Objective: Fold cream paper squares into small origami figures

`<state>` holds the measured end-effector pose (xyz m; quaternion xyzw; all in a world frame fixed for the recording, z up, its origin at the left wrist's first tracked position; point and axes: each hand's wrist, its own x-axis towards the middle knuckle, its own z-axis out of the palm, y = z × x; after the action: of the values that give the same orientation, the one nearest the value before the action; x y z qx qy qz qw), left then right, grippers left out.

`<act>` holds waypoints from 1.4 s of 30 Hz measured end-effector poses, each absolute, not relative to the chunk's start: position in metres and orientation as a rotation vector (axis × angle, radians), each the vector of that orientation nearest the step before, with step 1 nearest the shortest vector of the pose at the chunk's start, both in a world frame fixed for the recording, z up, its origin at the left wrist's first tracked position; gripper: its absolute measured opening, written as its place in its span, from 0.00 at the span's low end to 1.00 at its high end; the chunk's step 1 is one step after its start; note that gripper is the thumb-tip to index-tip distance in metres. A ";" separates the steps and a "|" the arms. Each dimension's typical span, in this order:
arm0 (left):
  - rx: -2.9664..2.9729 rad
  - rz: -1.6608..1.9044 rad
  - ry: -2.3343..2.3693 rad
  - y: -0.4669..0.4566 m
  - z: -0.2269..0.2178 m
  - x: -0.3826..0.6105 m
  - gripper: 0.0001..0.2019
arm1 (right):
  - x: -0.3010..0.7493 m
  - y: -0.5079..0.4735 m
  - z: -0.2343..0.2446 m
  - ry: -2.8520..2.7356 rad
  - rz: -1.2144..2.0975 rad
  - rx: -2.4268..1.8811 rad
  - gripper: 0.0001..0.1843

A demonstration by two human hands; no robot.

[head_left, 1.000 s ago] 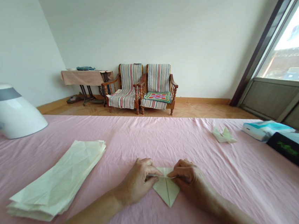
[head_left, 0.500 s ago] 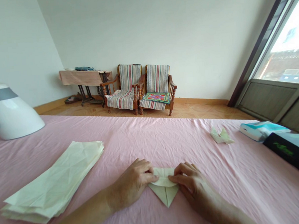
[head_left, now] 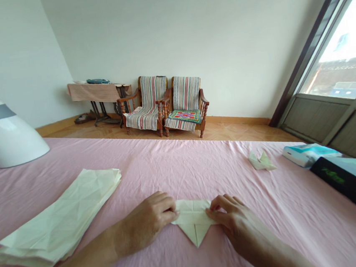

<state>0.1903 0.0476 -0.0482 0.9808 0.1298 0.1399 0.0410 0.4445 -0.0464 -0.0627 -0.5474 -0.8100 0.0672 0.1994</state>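
A pale cream sheet of folded paper lies on the pink cloth in front of me, its point towards me and a crease down its middle. My left hand pinches the upper left corner between thumb and curled fingers. On the other side, my right hand grips the upper right corner in the same way. A wide flap spans the top of the paper between the two hands. The fingertips partly hide both corners.
To the left lies a stack of creased paper sheets, with a white kettle behind it. A folded paper figure sits at right, near a tissue pack and a black box. Two chairs stand beyond the pink-covered table.
Both hands have moved apart towards the paper's outer corners. The curved flap across its top now lies flatter and wider. The view has shifted slightly.
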 end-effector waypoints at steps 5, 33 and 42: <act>2.987 0.410 0.360 0.047 -0.043 0.187 0.12 | 0.446 -0.048 -0.063 -2.286 0.143 -1.540 0.19; 2.922 0.355 0.543 0.025 -0.044 0.207 0.15 | 0.403 -0.046 -0.072 -2.124 0.183 -1.528 0.17; 2.957 0.355 0.652 0.021 -0.045 0.207 0.08 | 0.403 -0.052 -0.062 -2.177 0.000 -1.648 0.14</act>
<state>0.2066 0.0214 -0.0454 0.9688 0.2137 0.1165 0.0465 0.4028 -0.0517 -0.0624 -0.5909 -0.7804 -0.0001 0.2043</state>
